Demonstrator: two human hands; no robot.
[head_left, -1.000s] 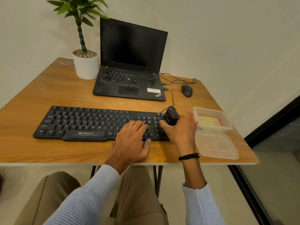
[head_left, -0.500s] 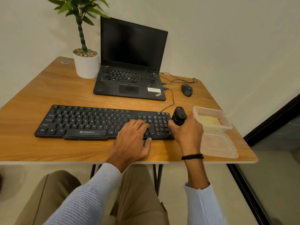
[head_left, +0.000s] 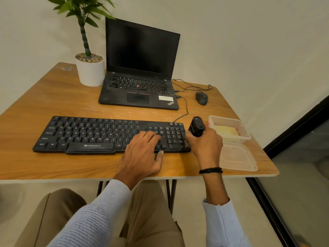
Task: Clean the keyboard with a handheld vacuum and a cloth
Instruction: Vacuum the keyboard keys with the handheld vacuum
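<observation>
- Hands, seen from the head camera: the left hand (head_left: 142,154) lies flat and relaxed over the arrow keys of the long black plastic keyboard (head_left: 99,134), thumb just off its front edge. The right hand (head_left: 204,145) is clenched around the small black handheld vacuum (head_left: 196,128).
- The vacuum stands just off the keyboard's three o'clock end, beside the number pad. The fist hides its lower end, so I cannot tell whether the nozzle touches anything.
- The folded pale yellow cloth (head_left: 225,131) lies in the clear plastic tub (head_left: 226,118) at the vacuum's three o'clock. The tub's clear lid (head_left: 236,157) lies at the tub's six o'clock.
- Risk: the fist is very near the tub, so a rightward swing could shove tub or lid towards the table's edge.
- Risk: the thin black cable (head_left: 187,109) runs from the keyboard's one o'clock corner to the laptop, and a dragged keyboard could pull on the plug.
- Risk: the resting left hand may press keys; the screen is dark, so the effect is unclear.
- Surface: an orange-brown wood-grain table (head_left: 53,97) with rounded corners. It carries an open black laptop (head_left: 140,68) at twelve o'clock, a green plant in a white pot (head_left: 90,72) at eleven, and a black mouse (head_left: 202,98) at one.
- Room: a plain pale wall (head_left: 231,41) behind, a dark-framed glass panel (head_left: 302,166) at the person's three o'clock, and a pale floor (head_left: 10,196).
</observation>
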